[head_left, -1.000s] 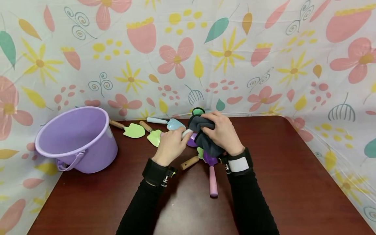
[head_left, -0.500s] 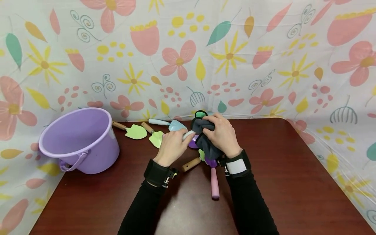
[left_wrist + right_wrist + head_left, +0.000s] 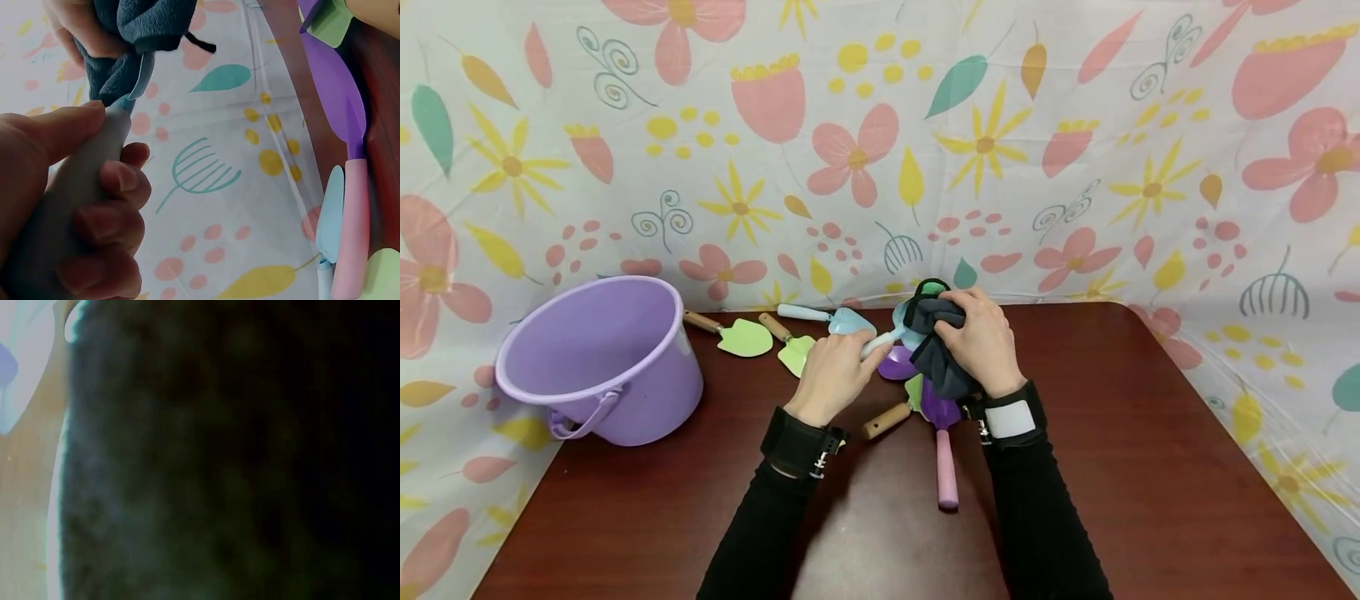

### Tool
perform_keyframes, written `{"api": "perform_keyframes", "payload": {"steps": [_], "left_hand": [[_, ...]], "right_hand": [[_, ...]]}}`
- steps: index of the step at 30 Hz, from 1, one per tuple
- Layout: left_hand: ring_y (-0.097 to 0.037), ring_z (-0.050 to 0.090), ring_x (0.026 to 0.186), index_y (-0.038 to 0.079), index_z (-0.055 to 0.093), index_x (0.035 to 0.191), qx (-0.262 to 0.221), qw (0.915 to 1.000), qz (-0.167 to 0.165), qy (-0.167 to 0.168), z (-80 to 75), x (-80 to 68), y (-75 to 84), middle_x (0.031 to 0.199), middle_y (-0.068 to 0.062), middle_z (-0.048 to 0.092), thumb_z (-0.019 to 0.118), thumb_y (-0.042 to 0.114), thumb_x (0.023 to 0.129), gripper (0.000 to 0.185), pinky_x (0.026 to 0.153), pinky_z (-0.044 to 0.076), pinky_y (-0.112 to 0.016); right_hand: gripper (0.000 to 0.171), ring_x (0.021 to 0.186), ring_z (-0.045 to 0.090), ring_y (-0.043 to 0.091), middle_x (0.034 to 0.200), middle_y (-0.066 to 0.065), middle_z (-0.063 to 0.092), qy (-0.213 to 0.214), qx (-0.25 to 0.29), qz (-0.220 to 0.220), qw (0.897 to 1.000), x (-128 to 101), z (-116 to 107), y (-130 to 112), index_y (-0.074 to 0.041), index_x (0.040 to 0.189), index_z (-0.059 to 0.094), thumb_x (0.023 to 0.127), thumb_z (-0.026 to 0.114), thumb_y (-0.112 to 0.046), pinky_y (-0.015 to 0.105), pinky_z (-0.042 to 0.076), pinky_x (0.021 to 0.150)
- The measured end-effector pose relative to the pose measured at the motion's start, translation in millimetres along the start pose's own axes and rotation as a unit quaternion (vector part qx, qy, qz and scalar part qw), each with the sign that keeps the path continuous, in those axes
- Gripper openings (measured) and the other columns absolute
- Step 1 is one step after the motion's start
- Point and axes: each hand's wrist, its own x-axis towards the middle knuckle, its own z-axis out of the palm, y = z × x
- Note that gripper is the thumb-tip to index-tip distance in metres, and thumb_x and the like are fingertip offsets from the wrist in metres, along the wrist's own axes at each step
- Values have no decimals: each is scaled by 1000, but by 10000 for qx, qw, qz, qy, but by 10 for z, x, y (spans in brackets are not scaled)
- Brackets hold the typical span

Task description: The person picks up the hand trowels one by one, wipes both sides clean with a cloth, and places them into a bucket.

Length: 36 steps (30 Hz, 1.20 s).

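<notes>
My left hand grips the pale handle of a light blue toy trowel, held above the dark red table. In the left wrist view the left hand wraps round that grey-blue handle. My right hand clutches a dark grey cloth bunched over the trowel's blade. The cloth covers the blade tip in the left wrist view. The right wrist view is filled by the dark cloth.
A purple bucket stands at the left. Two green trowels with wooden handles and a blue one lie near the back. A purple trowel with a pink handle and a wooden-handled tool lie under my hands. Flowered cloth walls the table.
My right hand and the cloth have shifted slightly right and back along the blade, baring more of the light blue blade. The left hand holds steady.
</notes>
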Motion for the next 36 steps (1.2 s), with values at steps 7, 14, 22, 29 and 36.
{"api": "perform_keyframes", "payload": {"steps": [7, 14, 22, 29, 36], "left_hand": [[-12, 36, 48, 19, 48, 69, -191, 9994, -58, -274, 3, 4, -26, 56, 8, 31, 59, 40, 99, 38, 45, 29, -28], [-12, 35, 45, 17, 51, 75, -192, 9976, -333, -569, -10, -36, -114, 57, 5, 34, 60, 37, 98, 32, 44, 28, -28], [-12, 36, 46, 16, 55, 81, -283, 9957, -601, -644, -9, -72, -182, 58, 4, 36, 56, 38, 100, 29, 45, 28, -28], [-14, 37, 47, 17, 56, 82, -437, 9957, -566, -591, -19, -45, -190, 59, 3, 40, 55, 39, 100, 28, 46, 28, -28], [-14, 41, 48, 16, 54, 81, -412, 9968, -361, -587, 26, -6, -143, 60, 1, 42, 55, 35, 101, 28, 48, 31, -29]], "right_hand": [[36, 106, 54, 43, 123, 19, 58, 114, -30, 557, 9984, -32, -263, 167, -11, 124, 66, 88, 65, -18, 59, 43, 84], [36, 105, 53, 41, 119, 22, 59, 170, 215, 295, 9992, -61, -417, 133, -7, 122, 65, 87, 63, -14, 56, 40, 87], [33, 101, 55, 37, 119, 19, 61, -471, 81, 44, 9988, -78, -396, -88, -11, 121, 67, 88, 66, -14, 55, 43, 82], [33, 96, 59, 33, 119, 12, 63, -787, -42, -220, 9967, -100, -289, -258, -14, 118, 68, 85, 69, -18, 52, 48, 75], [30, 91, 61, 33, 116, 10, 63, -901, -200, -188, 9956, -120, -115, -319, -18, 115, 69, 85, 71, -19, 51, 50, 69]]}}
